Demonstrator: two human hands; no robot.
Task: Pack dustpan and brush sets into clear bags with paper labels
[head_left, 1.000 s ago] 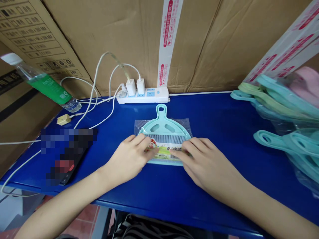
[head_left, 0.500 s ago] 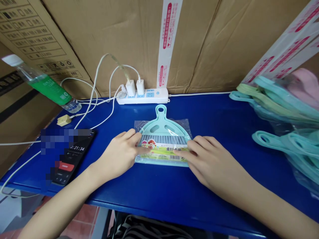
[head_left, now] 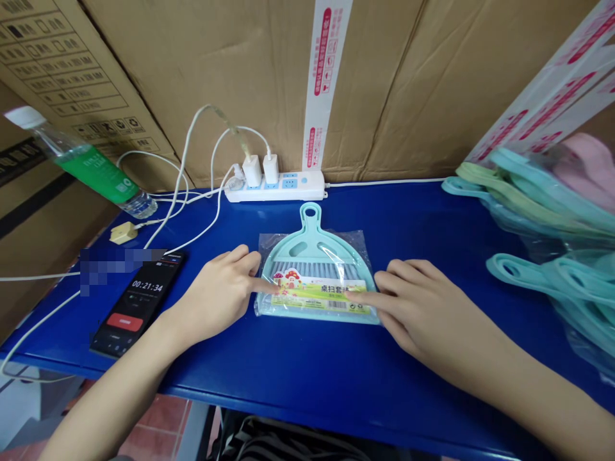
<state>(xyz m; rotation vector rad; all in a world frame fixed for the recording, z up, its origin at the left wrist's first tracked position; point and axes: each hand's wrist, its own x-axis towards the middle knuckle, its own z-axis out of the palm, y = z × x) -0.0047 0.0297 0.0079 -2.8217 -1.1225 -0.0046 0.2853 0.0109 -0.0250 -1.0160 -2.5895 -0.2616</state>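
A light blue dustpan [head_left: 331, 240] lies flat on the blue table with its ringed handle pointing away from me. With it, in a clear plastic bag, is a grey-bristled brush [head_left: 307, 269]. A colourful label card [head_left: 307, 297] with a mushroom house covers the brush's lower part. At the bag's left edge is my left hand [head_left: 218, 298], its thumb stretched onto the label and its other fingers loosely bent off the bag. My right hand [head_left: 418, 301] mirrors it on the right, thumb resting on the label. Neither hand grips the set.
More bagged dustpan sets [head_left: 542, 275] are piled at the right. A white power strip [head_left: 288, 186] with chargers and cables sits against the cardboard wall. On the left are a green-labelled water bottle [head_left: 98, 173], a yellowish adapter [head_left: 123, 232] and a phone [head_left: 137, 307] running a timer.
Both hands have drawn slightly outward, and their bent fingers have come off the bag's edges. The dustpan set lies in nearly the same place, its sides now more exposed.
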